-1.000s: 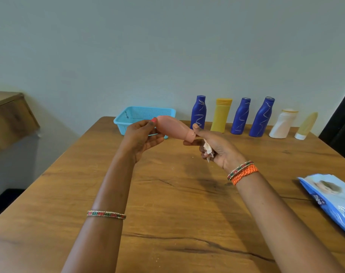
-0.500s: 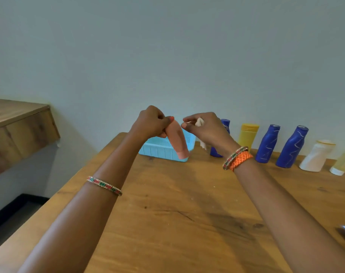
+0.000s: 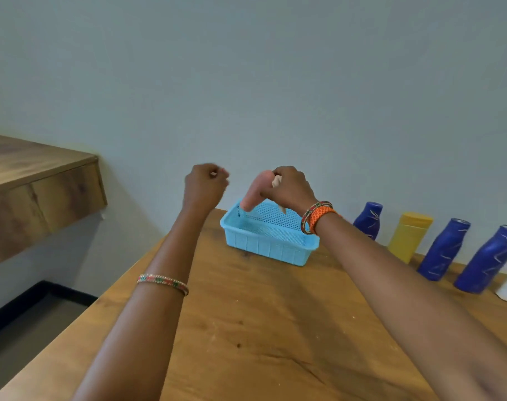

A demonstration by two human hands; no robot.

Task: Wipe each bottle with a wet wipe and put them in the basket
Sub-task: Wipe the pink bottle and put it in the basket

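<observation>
I am at the placing step for the pink bottle (image 3: 253,192). My right hand (image 3: 289,189) holds it by its upper end, fingers curled around it, and a bit of the white wipe (image 3: 276,180) shows in the same hand. The bottle hangs tilted, its lower end just over the far left part of the blue basket (image 3: 271,244); I judge it is not yet inside. My left hand (image 3: 207,183) is apart from the bottle, fingers curled, and holds nothing that I can see. On the table (image 3: 261,328), the other bottles (image 3: 443,250) stand in a row to the right of the basket, not yet wiped, I think. The next move asks me to lower the bottle into the basket and loosen only the fingers on it, keeping the wipe.
</observation>
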